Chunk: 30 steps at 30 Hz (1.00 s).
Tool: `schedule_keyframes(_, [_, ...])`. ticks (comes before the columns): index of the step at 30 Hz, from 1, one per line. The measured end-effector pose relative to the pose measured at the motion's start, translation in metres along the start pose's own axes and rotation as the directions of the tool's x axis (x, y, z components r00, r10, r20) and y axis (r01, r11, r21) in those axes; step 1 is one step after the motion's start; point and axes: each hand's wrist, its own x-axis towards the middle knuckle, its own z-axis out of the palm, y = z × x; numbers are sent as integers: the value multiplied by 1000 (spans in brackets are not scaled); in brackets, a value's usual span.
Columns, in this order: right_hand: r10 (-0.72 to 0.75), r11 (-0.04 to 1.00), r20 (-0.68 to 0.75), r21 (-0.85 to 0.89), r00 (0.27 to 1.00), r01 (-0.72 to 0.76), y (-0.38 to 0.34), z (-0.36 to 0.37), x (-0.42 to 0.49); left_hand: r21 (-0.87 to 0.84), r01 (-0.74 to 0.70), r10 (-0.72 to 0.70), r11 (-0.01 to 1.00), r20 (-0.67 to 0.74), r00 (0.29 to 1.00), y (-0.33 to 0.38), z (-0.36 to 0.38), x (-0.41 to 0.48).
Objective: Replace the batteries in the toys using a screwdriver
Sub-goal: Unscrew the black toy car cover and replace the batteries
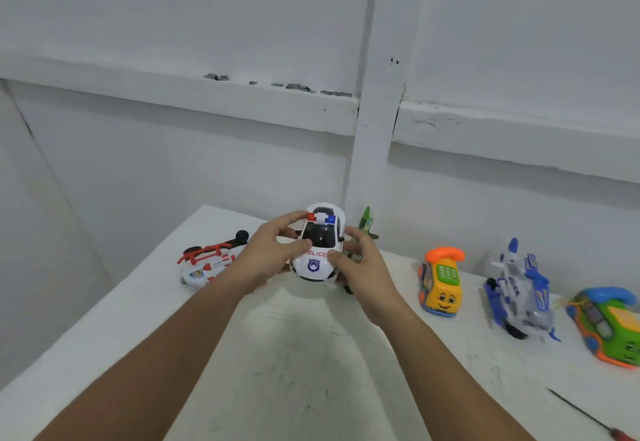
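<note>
Snugly, hands (both) round police car

**White table before a painted white wall**

A white table, its top marked with faint dark scuffs, fills the lower part of the view. Behind it rises a white wall. A horizontal ledge runs across the wall, crossed by an upright post. Grey chipped patches dot the ledge's upper edge, left of the post.
</note>
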Motion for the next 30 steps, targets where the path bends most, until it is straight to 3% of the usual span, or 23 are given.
schedule_keyframes(7, [104,994,-112,-19,988,-107,-6,65,71,131,75,-98,989,183,978,-6,-64,88])
schedule_keyframes(15, [167,970,-256,-131,952,-205,6,92,118,248,126,-201,961,308,930,-32,-70,157])
schedule_keyframes(22, [231,908,-327,-267,916,-324,27,101,147,348,160,-274,924,311,910,-56,-67,186])
schedule_keyframes(30, [268,898,-299,-267,916,-350,46,111,151,450,166,-334,878,326,884,-67,-75,195])
